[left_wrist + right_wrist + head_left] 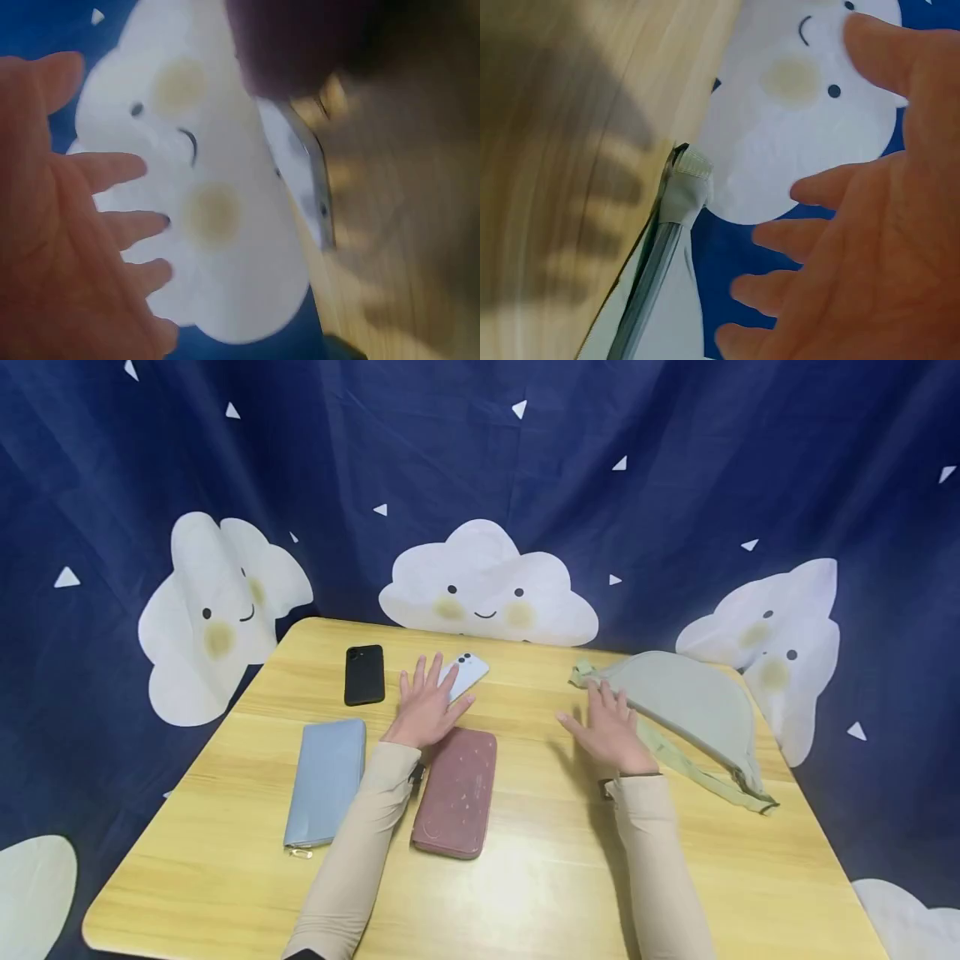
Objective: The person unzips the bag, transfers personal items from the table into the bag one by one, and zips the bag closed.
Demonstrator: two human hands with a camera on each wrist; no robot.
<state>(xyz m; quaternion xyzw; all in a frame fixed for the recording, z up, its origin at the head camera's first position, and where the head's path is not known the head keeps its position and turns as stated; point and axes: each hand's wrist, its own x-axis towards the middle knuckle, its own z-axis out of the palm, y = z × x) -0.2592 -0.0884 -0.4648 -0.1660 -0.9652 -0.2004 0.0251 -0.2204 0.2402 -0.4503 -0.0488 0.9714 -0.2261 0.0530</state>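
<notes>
My left hand (429, 706) hovers with spread, straight fingers near a white phone (470, 672), partly covering it in the head view. Below that wrist lies a dark pink zip wallet (459, 793). My right hand (609, 731) also has its fingers spread and holds nothing; its shadow falls on the table. Close to it, on the right, lies a pale green waist bag (682, 702) with its strap (697, 772) along the near side. In the left wrist view the phone's edge (304, 172) shows beyond the fingers. The right wrist view shows the bag's zip side (656, 277).
A black phone (364, 675) lies at the back left of the wooden table (540, 860). In front of it is a light blue zip wallet (327, 783), left of my left forearm. A dark blue curtain (450, 460) with clouds hangs behind the table.
</notes>
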